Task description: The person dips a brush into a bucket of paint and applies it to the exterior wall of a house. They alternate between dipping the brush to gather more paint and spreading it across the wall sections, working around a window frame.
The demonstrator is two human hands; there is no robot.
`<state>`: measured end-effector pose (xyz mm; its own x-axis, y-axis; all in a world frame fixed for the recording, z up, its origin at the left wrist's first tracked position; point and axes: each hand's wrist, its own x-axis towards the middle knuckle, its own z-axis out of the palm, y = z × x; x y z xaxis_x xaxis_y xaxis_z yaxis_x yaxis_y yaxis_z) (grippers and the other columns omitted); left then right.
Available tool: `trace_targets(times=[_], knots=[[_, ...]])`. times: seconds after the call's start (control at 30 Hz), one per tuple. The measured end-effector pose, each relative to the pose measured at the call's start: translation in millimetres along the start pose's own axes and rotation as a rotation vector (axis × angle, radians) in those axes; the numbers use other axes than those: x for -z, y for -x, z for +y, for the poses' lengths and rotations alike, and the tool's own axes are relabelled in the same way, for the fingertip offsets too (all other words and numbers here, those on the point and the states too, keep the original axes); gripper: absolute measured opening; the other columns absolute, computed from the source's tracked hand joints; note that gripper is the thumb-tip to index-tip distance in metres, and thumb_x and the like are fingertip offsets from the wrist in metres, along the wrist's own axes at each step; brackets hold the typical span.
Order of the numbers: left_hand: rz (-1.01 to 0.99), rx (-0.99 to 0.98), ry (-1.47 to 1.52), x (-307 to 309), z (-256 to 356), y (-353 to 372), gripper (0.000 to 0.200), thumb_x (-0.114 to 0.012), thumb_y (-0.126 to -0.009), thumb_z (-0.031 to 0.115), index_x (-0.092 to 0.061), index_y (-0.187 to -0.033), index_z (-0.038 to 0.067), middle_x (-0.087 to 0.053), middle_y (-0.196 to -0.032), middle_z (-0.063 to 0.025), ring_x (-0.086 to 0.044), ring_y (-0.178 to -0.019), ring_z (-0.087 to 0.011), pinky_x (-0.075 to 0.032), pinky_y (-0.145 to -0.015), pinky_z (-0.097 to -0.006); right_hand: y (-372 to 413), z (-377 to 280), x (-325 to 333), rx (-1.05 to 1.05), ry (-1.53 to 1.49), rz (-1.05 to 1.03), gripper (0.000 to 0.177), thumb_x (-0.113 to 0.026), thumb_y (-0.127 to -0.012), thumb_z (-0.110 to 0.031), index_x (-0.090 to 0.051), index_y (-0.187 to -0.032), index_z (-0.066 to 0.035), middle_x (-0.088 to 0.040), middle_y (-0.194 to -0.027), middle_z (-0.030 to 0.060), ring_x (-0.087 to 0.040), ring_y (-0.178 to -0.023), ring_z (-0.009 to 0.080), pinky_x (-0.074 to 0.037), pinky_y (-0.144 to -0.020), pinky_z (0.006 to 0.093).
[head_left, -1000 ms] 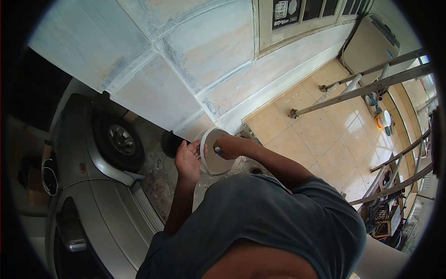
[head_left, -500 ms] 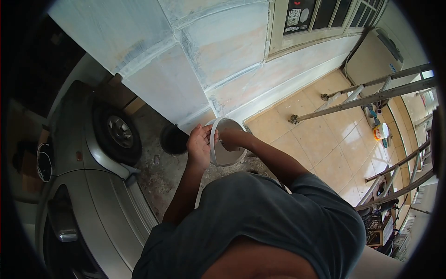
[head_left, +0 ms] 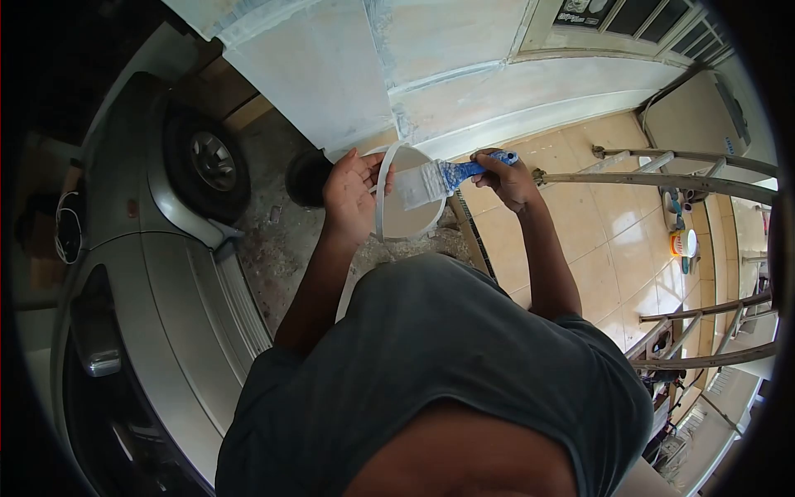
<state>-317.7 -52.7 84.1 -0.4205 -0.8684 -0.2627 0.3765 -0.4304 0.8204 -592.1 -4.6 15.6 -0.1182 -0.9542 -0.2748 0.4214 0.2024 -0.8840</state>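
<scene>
My left hand (head_left: 351, 192) is closed on the near-left rim of a white bucket (head_left: 416, 222), fingers curled over its edge. The bucket is tilted so that its pale inside shows. In my right hand (head_left: 508, 182) is a paintbrush (head_left: 457, 175) with a blue, paint-spattered handle. Its wide, whitish bristles point left across the bucket's mouth. In front of both hands stands a wall (head_left: 451, 103) with patchy white and bluish paint.
A car (head_left: 157, 282) is parked close on my left. A black bucket (head_left: 307, 177) sits by the wall's foot. To the right, a ladder (head_left: 654, 179) stretches over the tiled floor (head_left: 580, 248), near a white-and-orange tub (head_left: 683, 243).
My right hand has come up out of the bucket, bringing the paintbrush into sight. The left hand keeps its hold on the bucket, and the whole view has shifted.
</scene>
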Motion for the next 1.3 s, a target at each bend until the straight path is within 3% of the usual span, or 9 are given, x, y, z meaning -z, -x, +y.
trace_targets(times=[0.3,0.4,0.63,0.7,0.9,1.2,1.3], knots=[[0.060,-0.031,0.043,1,-2,-7,0.071,-0.047,-0.085,0.056,-0.052,-0.114,-0.009,-0.055,-0.106,-0.0144,-0.052,-0.097,-0.0219,-0.039,-0.086,-0.0317,-10,3,10,0.002,-0.117,-0.038,0.015,-0.061,-0.090,-0.011,-0.063,-0.095,0.002,-0.065,-0.077,0.0091,-0.062,-0.063,0.0152,-0.051,-0.057,0.0248],[0.168,-0.023,0.114,-3,-4,-8,0.071,-0.049,-0.084,0.056,-0.052,-0.114,-0.008,-0.055,-0.105,-0.0140,-0.051,-0.096,-0.0217,-0.040,-0.085,-0.0318,-16,-1,17,0.052,-0.213,-0.055,0.015,-0.060,-0.090,-0.011,-0.063,-0.096,0.002,-0.065,-0.077,0.0092,-0.062,-0.065,0.0165,-0.051,-0.059,0.0268],[0.180,-0.002,0.117,5,-11,-8,0.076,-0.048,-0.083,0.059,-0.050,-0.116,-0.010,-0.054,-0.104,-0.0144,-0.051,-0.093,-0.0227,-0.041,-0.082,-0.0335,-53,-66,13,0.428,-0.377,-0.081,0.018,-0.062,-0.090,-0.013,-0.060,-0.102,0.001,-0.062,-0.091,0.0104,-0.063,-0.081,0.0204,-0.053,-0.077,0.0311],[0.194,0.013,0.105,9,-13,-4,0.077,-0.048,-0.083,0.059,-0.049,-0.117,-0.010,-0.054,-0.104,-0.0147,-0.051,-0.093,-0.0229,-0.041,-0.082,-0.0337,-76,-78,6,0.600,-0.364,-0.095,0.024,-0.065,-0.089,-0.014,-0.060,-0.105,0.003,-0.064,-0.091,0.0115,-0.063,-0.078,0.0192,-0.052,-0.078,0.0299],[0.264,0.029,0.117,37,-16,13,0.082,-0.048,-0.082,0.061,-0.050,-0.118,-0.013,-0.051,-0.111,-0.0150,-0.051,-0.099,-0.0224,-0.041,-0.086,-0.0337,-102,-93,-10,0.895,0.085,0.066,0.020,-0.065,-0.090,-0.013,-0.065,-0.100,0.005,-0.066,-0.082,0.0080,-0.062,-0.078,0.0132,-0.051,-0.076,0.0263],[0.412,-0.002,0.190,61,-25,43,0.085,-0.056,-0.078,0.060,-0.046,-0.119,-0.014,-0.046,-0.119,-0.0180,-0.051,-0.103,-0.0244,-0.042,-0.089,-0.0355,-95,-111,48,1.096,0.246,0.464,0.018,-0.064,-0.090,-0.010,-0.066,-0.102,0.004,-0.066,-0.082,0.0066,-0.061,-0.077,0.0093,-0.048,-0.070,0.0220],[0.454,0.005,0.198,66,-24,50,0.079,-0.050,-0.082,0.061,-0.051,-0.115,-0.011,-0.048,-0.113,-0.0167,-0.051,-0.100,-0.0231,-0.042,-0.086,-0.0336,-89,-125,66,1.183,0.201,0.674,0.017,-0.064,-0.089,-0.009,-0.066,-0.100,0.004,-0.067,-0.082,0.0067,-0.061,-0.076,0.0098,-0.048,-0.070,0.0220]])
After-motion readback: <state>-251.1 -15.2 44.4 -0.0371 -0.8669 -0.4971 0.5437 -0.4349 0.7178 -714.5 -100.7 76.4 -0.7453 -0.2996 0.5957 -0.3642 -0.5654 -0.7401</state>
